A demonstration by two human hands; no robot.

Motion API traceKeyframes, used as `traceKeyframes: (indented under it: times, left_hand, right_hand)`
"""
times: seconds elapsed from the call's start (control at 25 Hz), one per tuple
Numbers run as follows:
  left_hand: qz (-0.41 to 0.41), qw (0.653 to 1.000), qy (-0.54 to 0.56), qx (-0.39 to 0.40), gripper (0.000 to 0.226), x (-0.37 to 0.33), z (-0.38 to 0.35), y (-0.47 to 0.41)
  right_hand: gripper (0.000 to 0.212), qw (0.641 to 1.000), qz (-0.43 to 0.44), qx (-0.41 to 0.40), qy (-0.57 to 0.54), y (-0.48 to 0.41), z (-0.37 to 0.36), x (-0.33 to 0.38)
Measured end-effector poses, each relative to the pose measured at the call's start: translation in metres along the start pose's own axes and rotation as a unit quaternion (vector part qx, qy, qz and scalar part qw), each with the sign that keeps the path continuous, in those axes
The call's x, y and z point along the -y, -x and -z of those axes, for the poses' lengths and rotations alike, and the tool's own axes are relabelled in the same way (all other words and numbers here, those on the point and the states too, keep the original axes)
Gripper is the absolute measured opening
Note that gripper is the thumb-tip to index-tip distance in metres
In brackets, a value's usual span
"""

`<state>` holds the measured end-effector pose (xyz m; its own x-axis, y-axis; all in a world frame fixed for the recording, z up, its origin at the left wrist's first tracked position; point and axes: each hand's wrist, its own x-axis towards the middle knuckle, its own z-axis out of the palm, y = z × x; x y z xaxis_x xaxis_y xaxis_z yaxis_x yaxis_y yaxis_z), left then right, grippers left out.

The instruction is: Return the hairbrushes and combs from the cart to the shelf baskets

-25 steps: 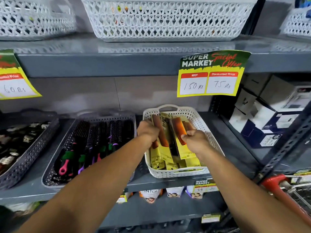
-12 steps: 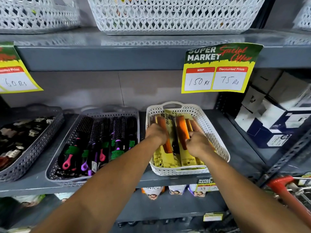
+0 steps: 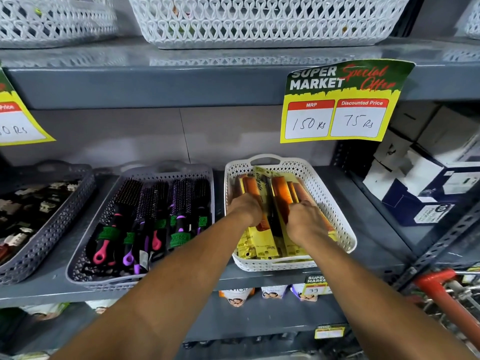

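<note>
A white perforated basket point(image 3: 335, 203) on the middle shelf holds several orange and black combs point(image 3: 281, 193) on yellow cards. Both my hands reach into it. My left hand point(image 3: 246, 209) rests on the combs at the basket's left side, fingers curled over them. My right hand point(image 3: 305, 219) presses on the combs at the right side. The fingertips are hidden, so the exact grip is unclear. To the left, a grey basket point(image 3: 85, 255) holds several round hairbrushes point(image 3: 145, 216) with pink, purple and black handles.
A dark basket point(image 3: 52, 229) of hair clips stands at far left. White baskets point(image 3: 259, 27) sit on the upper shelf. A price sign point(image 3: 342, 105) hangs above the comb basket. Boxes point(image 3: 428, 183) are stacked at right. The cart's red handle point(image 3: 441, 297) is at lower right.
Both hands have pushed deeper into the white basket and lowered the combs flat into it. The view has moved closer to the shelf.
</note>
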<state>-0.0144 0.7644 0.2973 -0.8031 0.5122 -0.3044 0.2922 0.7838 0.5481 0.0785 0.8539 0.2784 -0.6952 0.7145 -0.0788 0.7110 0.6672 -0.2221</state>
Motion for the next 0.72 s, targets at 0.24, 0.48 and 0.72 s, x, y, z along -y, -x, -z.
traceKeyframes:
  times: [0.24, 0.48, 0.72]
  left_hand:
    - [-0.022, 1.0, 0.017, 0.009, 0.045, 0.003, -0.001, 0.0]
    - [-0.009, 0.999, 0.042, 0.003, 0.034, 0.002, -0.001, 0.002]
    - [-0.015, 1.0, -0.013, 0.019, 0.034, 0.002, 0.002, 0.009]
  right_hand:
    - [0.042, 1.0, 0.0, -0.004, 0.003, 0.0, -0.002, 0.0]
    - [0.041, 0.999, 0.006, -0.025, -0.037, -0.007, -0.005, -0.005]
    - [0.045, 0.995, 0.009, -0.07, -0.065, 0.007, 0.008, -0.011]
